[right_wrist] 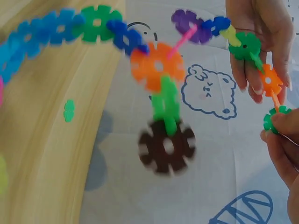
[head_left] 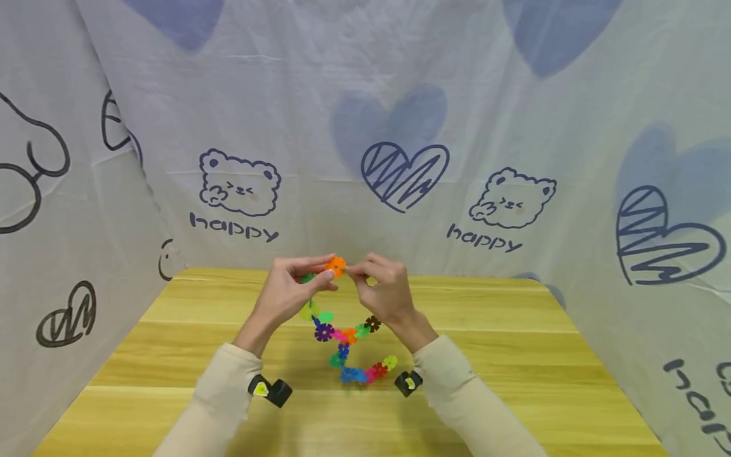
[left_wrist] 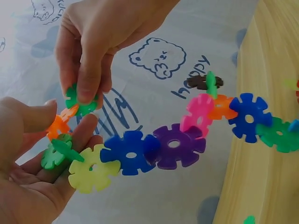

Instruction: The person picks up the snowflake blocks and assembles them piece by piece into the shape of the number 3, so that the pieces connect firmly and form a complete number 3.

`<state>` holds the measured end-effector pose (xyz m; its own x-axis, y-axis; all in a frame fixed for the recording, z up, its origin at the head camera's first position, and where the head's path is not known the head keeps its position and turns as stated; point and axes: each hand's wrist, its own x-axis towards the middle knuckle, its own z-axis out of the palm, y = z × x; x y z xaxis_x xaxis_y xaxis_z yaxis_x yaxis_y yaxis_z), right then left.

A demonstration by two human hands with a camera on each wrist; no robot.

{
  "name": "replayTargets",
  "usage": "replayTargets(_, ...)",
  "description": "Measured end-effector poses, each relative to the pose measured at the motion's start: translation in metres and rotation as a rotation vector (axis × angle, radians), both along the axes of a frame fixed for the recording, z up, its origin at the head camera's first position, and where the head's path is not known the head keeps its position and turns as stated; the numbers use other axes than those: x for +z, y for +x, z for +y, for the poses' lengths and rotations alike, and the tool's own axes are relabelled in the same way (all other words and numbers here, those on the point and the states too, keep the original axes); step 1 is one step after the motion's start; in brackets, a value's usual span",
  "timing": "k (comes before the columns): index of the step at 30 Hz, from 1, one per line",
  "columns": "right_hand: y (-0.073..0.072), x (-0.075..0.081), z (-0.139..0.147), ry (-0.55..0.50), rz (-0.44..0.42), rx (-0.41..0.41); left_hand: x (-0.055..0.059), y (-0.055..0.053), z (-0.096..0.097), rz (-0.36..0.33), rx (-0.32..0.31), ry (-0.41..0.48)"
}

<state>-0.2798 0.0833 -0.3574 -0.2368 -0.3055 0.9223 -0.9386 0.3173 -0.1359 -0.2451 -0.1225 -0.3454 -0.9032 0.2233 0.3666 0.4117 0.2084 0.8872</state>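
Note:
My left hand point(head_left: 288, 289) pinches an orange snowflake disc point(head_left: 337, 266) between thumb and fingers. Fingertips of my right hand point(head_left: 388, 292) pinch a green snowflake disc point(left_wrist: 81, 100) against the orange piece's edge; the fingers partly cover it. From the left hand hangs a chain of slotted plastic discs. It runs through a green disc point(right_wrist: 245, 45), a yellow disc point(left_wrist: 94, 168), a blue disc point(left_wrist: 130, 153) and a purple disc point(left_wrist: 175, 147). Below, it branches to a brown disc point(right_wrist: 167, 145) and to a blue, red and yellow tail.
A loose green disc point(right_wrist: 68, 111) lies on the wooden table point(head_left: 497, 355) beneath the chain. A white cloth point(head_left: 320, 209) with drawn hearts and bears hangs behind the table and along its sides. Black wrist straps with cameras point(head_left: 278, 392) sit on both sleeves.

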Motion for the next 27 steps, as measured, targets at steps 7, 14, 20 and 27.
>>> replayTargets(7, -0.003, 0.001, 0.000, 0.065, -0.069, 0.066, 0.004, -0.003, -0.011, -0.005, 0.012, -0.117)
replayTargets(14, -0.010, -0.005, -0.005, 0.100, -0.237, 0.124, 0.005, 0.002, -0.038, -0.007, 0.036, -0.208)
replayTargets(20, -0.020, -0.021, -0.012, 0.072, -0.433, 0.106, 0.007, 0.011, -0.067, -0.031, 0.095, -0.283)
replayTargets(27, -0.038, -0.061, -0.025, 0.230, -0.736, 0.003, 0.014, 0.022, -0.088, -0.048, 0.120, -0.315)
